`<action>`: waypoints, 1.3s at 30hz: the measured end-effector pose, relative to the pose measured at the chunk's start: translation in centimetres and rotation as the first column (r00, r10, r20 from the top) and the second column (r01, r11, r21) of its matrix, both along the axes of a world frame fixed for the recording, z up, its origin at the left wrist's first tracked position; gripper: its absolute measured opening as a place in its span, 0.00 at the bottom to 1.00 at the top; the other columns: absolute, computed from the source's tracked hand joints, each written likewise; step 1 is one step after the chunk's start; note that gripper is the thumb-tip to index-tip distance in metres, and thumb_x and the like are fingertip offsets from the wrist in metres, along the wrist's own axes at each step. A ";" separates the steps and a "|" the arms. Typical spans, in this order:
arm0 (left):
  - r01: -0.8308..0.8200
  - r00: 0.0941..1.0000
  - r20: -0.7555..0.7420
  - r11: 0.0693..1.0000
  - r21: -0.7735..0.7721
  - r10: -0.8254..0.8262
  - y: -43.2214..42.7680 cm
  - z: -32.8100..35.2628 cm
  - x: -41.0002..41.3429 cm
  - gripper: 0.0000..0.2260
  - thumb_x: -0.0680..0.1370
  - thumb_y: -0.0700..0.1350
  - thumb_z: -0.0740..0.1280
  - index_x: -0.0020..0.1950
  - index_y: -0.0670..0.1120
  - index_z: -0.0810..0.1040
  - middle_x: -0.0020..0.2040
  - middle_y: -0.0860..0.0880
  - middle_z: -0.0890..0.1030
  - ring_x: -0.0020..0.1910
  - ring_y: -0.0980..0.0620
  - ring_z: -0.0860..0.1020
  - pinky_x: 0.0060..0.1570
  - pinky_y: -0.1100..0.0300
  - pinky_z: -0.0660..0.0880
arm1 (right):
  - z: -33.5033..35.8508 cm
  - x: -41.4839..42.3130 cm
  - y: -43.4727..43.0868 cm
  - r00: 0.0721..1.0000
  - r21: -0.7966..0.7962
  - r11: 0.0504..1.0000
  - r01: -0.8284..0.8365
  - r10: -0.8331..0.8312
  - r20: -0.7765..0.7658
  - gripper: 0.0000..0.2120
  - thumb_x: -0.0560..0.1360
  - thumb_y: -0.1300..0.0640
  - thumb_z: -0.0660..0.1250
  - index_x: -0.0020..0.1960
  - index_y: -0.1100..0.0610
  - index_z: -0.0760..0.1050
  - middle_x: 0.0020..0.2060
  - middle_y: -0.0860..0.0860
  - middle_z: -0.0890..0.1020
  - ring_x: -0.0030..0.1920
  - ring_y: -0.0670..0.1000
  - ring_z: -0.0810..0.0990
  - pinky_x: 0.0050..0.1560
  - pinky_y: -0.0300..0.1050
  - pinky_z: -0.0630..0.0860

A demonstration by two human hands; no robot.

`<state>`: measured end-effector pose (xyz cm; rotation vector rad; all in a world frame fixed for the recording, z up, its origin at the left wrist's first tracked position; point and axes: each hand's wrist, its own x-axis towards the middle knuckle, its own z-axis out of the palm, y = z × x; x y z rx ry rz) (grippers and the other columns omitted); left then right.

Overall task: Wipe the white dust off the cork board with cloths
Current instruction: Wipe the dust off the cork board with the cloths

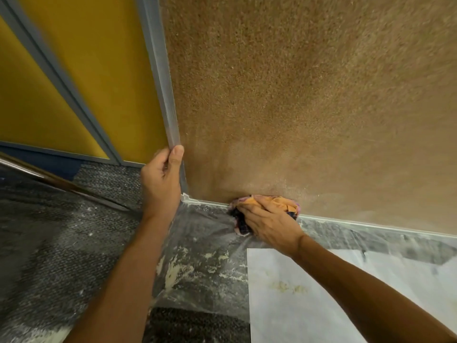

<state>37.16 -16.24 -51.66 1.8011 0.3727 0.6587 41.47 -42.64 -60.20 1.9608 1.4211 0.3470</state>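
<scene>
A large brown cork board [309, 107] stands upright on the floor and fills the upper right. Faint white dust streaks show near its lower edge. My left hand [160, 179] grips the board's grey metal frame [160, 78] near the bottom left corner. My right hand [269, 222] presses a crumpled orange, pink and dark cloth [284, 203] against the cork just above the bottom frame rail [371, 225].
A clear plastic sheet [205, 256] smeared with white dust covers the grey carpet [61, 243] below the board. A white paper sheet [296, 298] lies on it at lower right. Yellow panels [103, 65] with grey frames stand at the left. A metal bar [61, 186] crosses the left.
</scene>
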 end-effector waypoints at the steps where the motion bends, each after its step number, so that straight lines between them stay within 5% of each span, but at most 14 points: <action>1: -0.006 1.000 0.000 1.000 0.013 0.006 -0.1 0.1 -0.1 0.18 0.85 0.50 0.62 0.35 0.56 0.66 0.28 0.59 0.65 0.29 0.60 0.60 0.30 0.65 0.55 | 0.5 -0.6 -0.3 0.999 0.051 0.998 0.047 -0.046 -0.020 0.25 0.74 0.52 0.71 0.70 0.57 0.77 0.73 0.54 0.74 0.77 0.56 0.67 0.81 0.62 0.48; 3: -0.008 1.000 0.003 0.999 0.038 0.008 -0.3 0.1 -0.3 0.15 0.84 0.54 0.62 0.38 0.56 0.69 0.29 0.59 0.69 0.28 0.59 0.64 0.29 0.65 0.59 | 1.7 -1.7 -0.9 0.991 0.264 0.957 0.118 -0.096 -0.093 0.18 0.74 0.52 0.71 0.61 0.58 0.81 0.69 0.55 0.78 0.74 0.57 0.68 0.79 0.64 0.51; 5: -0.002 1.000 -0.024 0.999 0.044 0.004 -0.8 -0.3 -0.4 0.13 0.81 0.61 0.66 0.46 0.52 0.74 0.37 0.57 0.78 0.34 0.58 0.75 0.33 0.62 0.71 | 2.8 -2.7 -0.9 0.980 0.521 0.835 0.174 -0.096 -0.174 0.16 0.79 0.54 0.62 0.63 0.56 0.78 0.71 0.54 0.76 0.73 0.56 0.68 0.74 0.65 0.57; 9: -0.019 0.990 -0.139 0.999 0.033 0.024 -2.5 -1.4 -0.2 0.28 0.73 0.67 0.72 0.55 0.45 0.69 0.49 0.47 0.78 0.48 0.47 0.78 0.47 0.51 0.78 | 4.6 -2.2 1.5 0.991 0.749 0.652 0.116 -0.024 -0.133 0.19 0.83 0.59 0.58 0.73 0.57 0.68 0.76 0.51 0.70 0.76 0.52 0.66 0.76 0.61 0.58; 13: 0.021 0.980 -0.199 0.999 0.033 -0.014 -2.7 -1.1 0.2 0.36 0.71 0.67 0.69 0.64 0.40 0.67 0.57 0.43 0.77 0.56 0.45 0.77 0.51 0.58 0.74 | 1.6 0.0 2.5 0.979 0.588 0.795 0.148 -0.032 -0.204 0.19 0.81 0.59 0.60 0.71 0.56 0.73 0.75 0.49 0.72 0.76 0.52 0.65 0.81 0.56 0.40; 15: 0.033 0.974 -0.225 0.999 0.036 -0.024 -2.2 -1.2 0.3 0.44 0.70 0.68 0.68 0.71 0.36 0.64 0.64 0.39 0.75 0.63 0.41 0.75 0.62 0.49 0.75 | -0.2 0.1 2.2 0.954 0.424 0.897 0.129 0.005 -0.300 0.16 0.78 0.57 0.64 0.65 0.54 0.79 0.68 0.49 0.78 0.72 0.52 0.72 0.81 0.52 0.36; 18: 0.034 0.965 -0.263 0.998 0.059 -0.017 -2.0 -1.4 0.3 0.50 0.70 0.70 0.66 0.77 0.35 0.57 0.71 0.36 0.71 0.70 0.37 0.71 0.68 0.40 0.71 | 0.0 -0.9 2.6 0.936 0.400 0.902 0.161 -0.011 -0.352 0.12 0.77 0.55 0.64 0.57 0.53 0.81 0.58 0.48 0.82 0.64 0.53 0.78 0.80 0.50 0.33; 22: 0.009 0.971 -0.238 0.997 0.075 0.009 -2.4 -1.7 0.1 0.42 0.72 0.66 0.68 0.72 0.37 0.63 0.63 0.41 0.75 0.61 0.41 0.75 0.58 0.52 0.72 | 2.7 -3.3 3.2 0.931 0.737 0.645 0.202 0.106 -0.348 0.11 0.83 0.58 0.57 0.57 0.55 0.78 0.60 0.49 0.81 0.66 0.53 0.75 0.81 0.60 0.47; 25: -0.009 0.978 -0.210 0.997 0.073 0.024 -2.7 -1.8 0.2 0.36 0.73 0.64 0.69 0.66 0.38 0.66 0.57 0.43 0.76 0.55 0.44 0.76 0.52 0.56 0.72 | 5.4 -2.8 4.7 0.963 0.877 0.460 0.140 0.142 -0.229 0.13 0.86 0.59 0.55 0.58 0.55 0.78 0.64 0.49 0.81 0.69 0.51 0.74 0.80 0.58 0.52; 30: -0.008 0.981 -0.193 0.996 0.084 0.024 -2.6 -2.2 0.6 0.34 0.73 0.63 0.69 0.64 0.38 0.66 0.57 0.43 0.76 0.56 0.45 0.76 0.52 0.56 0.73 | 4.1 0.0 6.0 0.970 0.791 0.589 0.163 0.052 -0.238 0.15 0.82 0.60 0.58 0.57 0.53 0.82 0.64 0.47 0.82 0.64 0.50 0.73 0.79 0.48 0.48; 35: 0.009 0.980 -0.199 0.995 0.100 0.011 -2.0 -2.2 0.5 0.35 0.72 0.63 0.69 0.67 0.39 0.66 0.60 0.45 0.75 0.58 0.47 0.75 0.56 0.51 0.73 | 0.8 -1.4 3.8 0.867 0.517 0.808 0.282 0.016 -0.498 0.13 0.77 0.54 0.59 0.55 0.52 0.80 0.56 0.48 0.81 0.61 0.52 0.72 0.72 0.49 0.58; 39: 0.017 0.981 -0.196 0.995 0.100 0.003 -2.3 -2.0 0.2 0.31 0.73 0.62 0.70 0.61 0.41 0.66 0.53 0.45 0.75 0.50 0.45 0.76 0.49 0.53 0.73 | 0.8 -3.6 1.6 0.772 0.436 0.762 0.478 -0.128 -0.623 0.14 0.70 0.52 0.61 0.50 0.56 0.80 0.51 0.51 0.80 0.58 0.57 0.75 0.70 0.56 0.60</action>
